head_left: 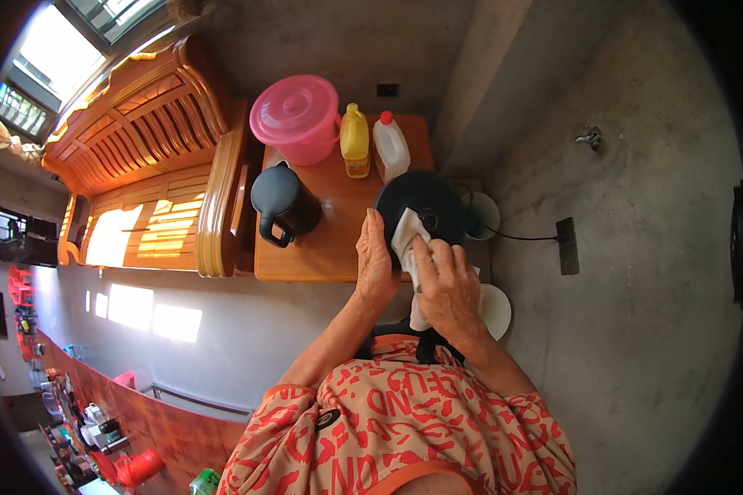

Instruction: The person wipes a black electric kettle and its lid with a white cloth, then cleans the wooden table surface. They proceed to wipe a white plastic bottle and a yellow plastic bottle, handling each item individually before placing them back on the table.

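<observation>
Upright along the left edge of a black round disc (429, 191) is my left hand (375, 268), its fingers straight and pressed to the rim. A small round boss or knob sits near the disc's middle; I cannot tell what the disc belongs to. With bent fingers, my right hand (449, 285) presses a white cloth (406, 235) against the disc's face. Part of the cloth hangs below that hand. Just beyond lies a wooden table (326, 262), with a dark grey jug (285, 198) on its left side.
On the table stand a lidded pink bucket (295, 115), a yellow bottle (355, 144) and a whitish red-capped jug (391, 148). A slatted wooden bench (140, 173) is at left. Right, a cable runs to a black wall socket (567, 246) below a tap (589, 139). A pale round object (497, 312) sits nearby.
</observation>
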Available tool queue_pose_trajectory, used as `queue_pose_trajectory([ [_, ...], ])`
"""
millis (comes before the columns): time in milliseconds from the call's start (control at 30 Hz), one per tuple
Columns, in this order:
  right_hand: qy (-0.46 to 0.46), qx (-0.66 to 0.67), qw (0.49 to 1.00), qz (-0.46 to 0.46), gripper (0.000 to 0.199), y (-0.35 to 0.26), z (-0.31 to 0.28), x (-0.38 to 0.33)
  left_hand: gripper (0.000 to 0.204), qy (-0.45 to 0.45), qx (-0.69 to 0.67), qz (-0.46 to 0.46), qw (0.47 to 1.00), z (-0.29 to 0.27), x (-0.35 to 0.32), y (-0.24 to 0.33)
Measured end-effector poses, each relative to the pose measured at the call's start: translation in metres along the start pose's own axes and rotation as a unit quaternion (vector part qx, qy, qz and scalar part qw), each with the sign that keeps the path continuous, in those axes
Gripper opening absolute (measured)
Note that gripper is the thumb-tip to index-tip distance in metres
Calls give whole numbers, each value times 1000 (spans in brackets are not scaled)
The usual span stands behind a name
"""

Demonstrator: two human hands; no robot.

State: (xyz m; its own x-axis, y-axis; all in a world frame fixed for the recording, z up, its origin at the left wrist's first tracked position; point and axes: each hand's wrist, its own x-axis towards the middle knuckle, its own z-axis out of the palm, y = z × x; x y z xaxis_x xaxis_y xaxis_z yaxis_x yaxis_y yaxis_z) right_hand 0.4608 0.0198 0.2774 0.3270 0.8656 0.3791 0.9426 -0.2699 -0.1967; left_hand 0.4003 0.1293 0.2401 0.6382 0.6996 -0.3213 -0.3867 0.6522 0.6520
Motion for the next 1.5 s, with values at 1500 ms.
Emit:
queue_pose_trajectory([
  [1500, 10, 193, 977, 93, 47, 106, 0, 44, 57, -120, 133, -15, 984, 7, 17, 22],
])
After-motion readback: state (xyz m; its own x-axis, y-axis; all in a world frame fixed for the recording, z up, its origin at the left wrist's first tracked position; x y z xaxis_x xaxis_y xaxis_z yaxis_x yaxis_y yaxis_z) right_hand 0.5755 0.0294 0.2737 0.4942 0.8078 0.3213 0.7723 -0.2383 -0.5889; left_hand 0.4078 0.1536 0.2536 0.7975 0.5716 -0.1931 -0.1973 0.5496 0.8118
